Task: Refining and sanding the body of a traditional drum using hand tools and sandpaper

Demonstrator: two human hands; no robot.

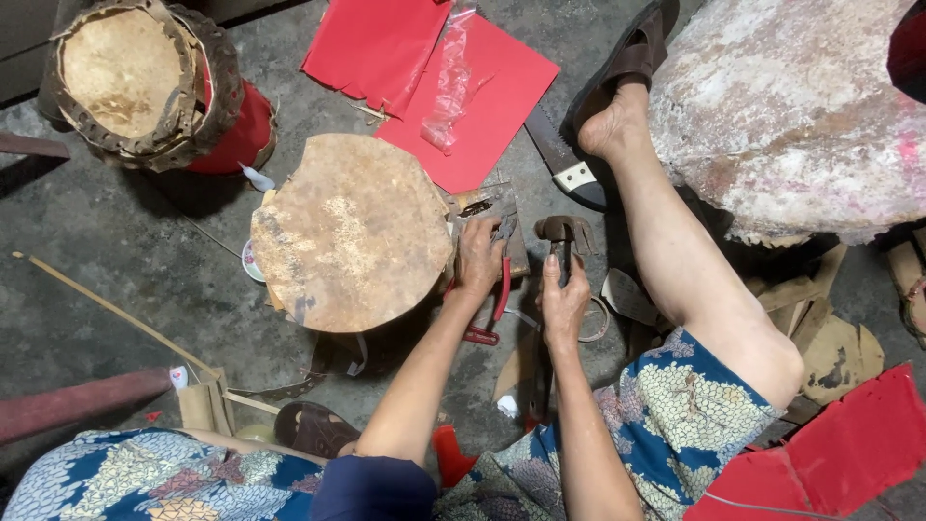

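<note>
Two hands work just right of a round drum (352, 232) whose pale hide faces up from the concrete floor (96, 251). The left hand (479, 259) is closed around red-handled pliers (499, 289), fingers wrapped over the upper grips, the tool's nose pointing at a small wooden block (502, 207) beside the drum's rim. The right hand (563, 301) is clenched on the handle of a hammer (563, 233), whose dark head sits just right of the block. Red paper sheets (482, 87) lie beyond the drum, with a saw (564, 159) at their edge. A second drum (145, 82), red-sided, stands at the upper left, well apart.
</note>
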